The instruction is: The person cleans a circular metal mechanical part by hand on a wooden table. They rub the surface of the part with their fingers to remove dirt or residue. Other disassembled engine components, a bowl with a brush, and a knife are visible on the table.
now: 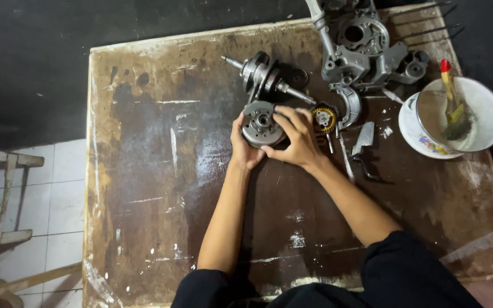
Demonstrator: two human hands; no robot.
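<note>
Both my hands hold a round grey metal engine part (259, 121), a disc with a hub and holes, on a stained brown wooden board (155, 188). My left hand (242, 147) cups its lower left edge. My right hand (295, 136) wraps its right side, fingers curled over the rim. Just behind it lies a steel crankshaft (266, 77). A small gear with a yellow ring (324, 119) sits right of my right hand.
A grey engine casing (366, 48) stands at the back right, with a curved metal piece (350, 105) and small loose parts (363, 140) below it. A white bowl (475, 142) with a paintbrush (453, 100) sits at the right edge. White tiled floor and wooden slats lie left.
</note>
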